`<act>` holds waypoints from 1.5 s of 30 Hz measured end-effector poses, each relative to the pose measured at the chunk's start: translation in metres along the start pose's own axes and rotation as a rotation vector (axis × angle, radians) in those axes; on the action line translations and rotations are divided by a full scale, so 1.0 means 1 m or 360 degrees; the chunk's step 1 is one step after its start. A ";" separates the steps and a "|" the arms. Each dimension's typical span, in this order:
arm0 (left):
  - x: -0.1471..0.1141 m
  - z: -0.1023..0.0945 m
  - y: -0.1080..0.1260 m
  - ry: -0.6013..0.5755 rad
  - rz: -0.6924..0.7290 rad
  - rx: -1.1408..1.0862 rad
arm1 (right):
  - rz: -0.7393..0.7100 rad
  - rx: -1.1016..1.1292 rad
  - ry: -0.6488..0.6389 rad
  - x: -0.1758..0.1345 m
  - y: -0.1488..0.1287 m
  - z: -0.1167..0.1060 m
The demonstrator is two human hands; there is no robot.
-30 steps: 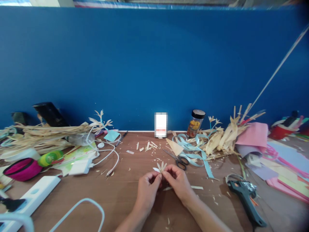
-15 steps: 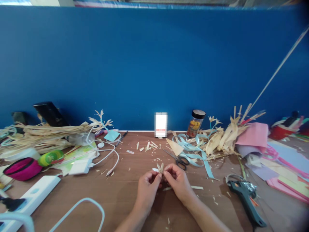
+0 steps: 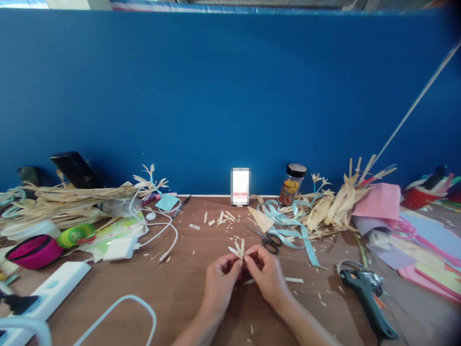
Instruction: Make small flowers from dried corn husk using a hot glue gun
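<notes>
A small flower of pale dried husk (image 3: 239, 248), its pointed petals spread upward, is pinched between my two hands above the brown table. My left hand (image 3: 224, 278) grips its base from the left with thumb and fingers. From the right, my right hand (image 3: 265, 271) closes its thumb and fingertips at the same base; the lower end is hidden by the fingers. Just beyond my right hand lie dark-handled scissors (image 3: 270, 241). Cut husk strips (image 3: 221, 218) are scattered farther back, and a pale strip (image 3: 293, 279) lies partly behind my right hand.
A glue gun (image 3: 367, 298) lies at the right, near coloured papers (image 3: 425, 254). Blue ribbon (image 3: 288, 226), a lidded jar (image 3: 292, 183) and dried husks (image 3: 327, 206) stand behind. To the left are a power strip (image 3: 54, 298), white cables and a magenta pouch (image 3: 34, 252).
The husk flower's petals now stand higher and more spread above my fingertips. Both hands have stayed almost in place.
</notes>
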State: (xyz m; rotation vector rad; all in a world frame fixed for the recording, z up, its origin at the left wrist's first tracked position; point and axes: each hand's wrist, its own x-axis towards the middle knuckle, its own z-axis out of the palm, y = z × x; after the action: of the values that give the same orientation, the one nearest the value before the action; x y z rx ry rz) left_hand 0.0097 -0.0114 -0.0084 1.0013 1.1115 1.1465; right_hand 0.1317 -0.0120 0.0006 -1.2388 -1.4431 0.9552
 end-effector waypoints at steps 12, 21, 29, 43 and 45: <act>0.002 -0.001 -0.002 0.0040 0.0010 0.0075 | 0.0002 -0.0026 -0.0065 -0.002 0.001 0.001; 0.001 0.000 -0.002 0.0111 0.0010 0.0083 | -0.0011 -0.0056 -0.0042 -0.001 0.002 0.001; 0.000 -0.001 -0.001 0.0061 -0.0026 0.0046 | -0.0002 -0.0048 -0.0038 -0.002 0.002 0.001; 0.002 -0.001 0.000 0.0006 0.0037 0.0114 | 0.0024 0.0045 -0.0036 -0.002 0.004 0.004; 0.001 -0.001 0.001 0.0016 0.0038 0.0130 | 0.0022 0.0057 -0.0031 -0.002 0.004 0.004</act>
State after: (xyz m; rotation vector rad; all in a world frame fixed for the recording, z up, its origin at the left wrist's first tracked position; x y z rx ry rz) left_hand 0.0085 -0.0099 -0.0077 1.0754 1.1653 1.1338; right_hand 0.1283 -0.0128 -0.0041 -1.2174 -1.4282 1.0010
